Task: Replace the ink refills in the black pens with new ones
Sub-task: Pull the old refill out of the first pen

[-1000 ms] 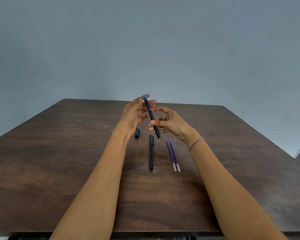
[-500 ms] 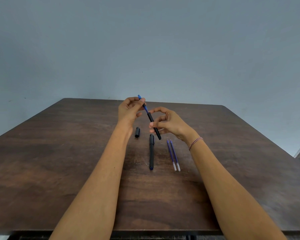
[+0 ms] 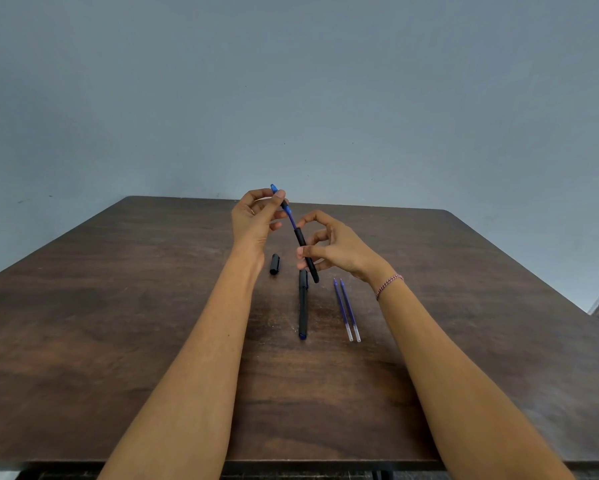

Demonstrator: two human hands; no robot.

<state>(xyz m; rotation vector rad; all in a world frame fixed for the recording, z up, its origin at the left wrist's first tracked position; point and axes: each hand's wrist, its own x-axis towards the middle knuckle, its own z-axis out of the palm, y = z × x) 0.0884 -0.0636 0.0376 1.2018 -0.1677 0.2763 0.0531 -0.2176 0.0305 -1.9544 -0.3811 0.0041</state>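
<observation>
A black pen barrel is seen, with a blue refill sticking out of it and a blue tip at the top. A black cap and another black pen with a blue end are seen on the dark brown table, where wood lines are shown. Two blue refills with clear ends are seen. A red and white bracelet is worn. The wall is grey-blue.

A dark brown wooden table carries four things near its middle. A black pen cap lies farthest left, a capped black pen lies right of it, and two blue refills lie side by side farther right.
</observation>
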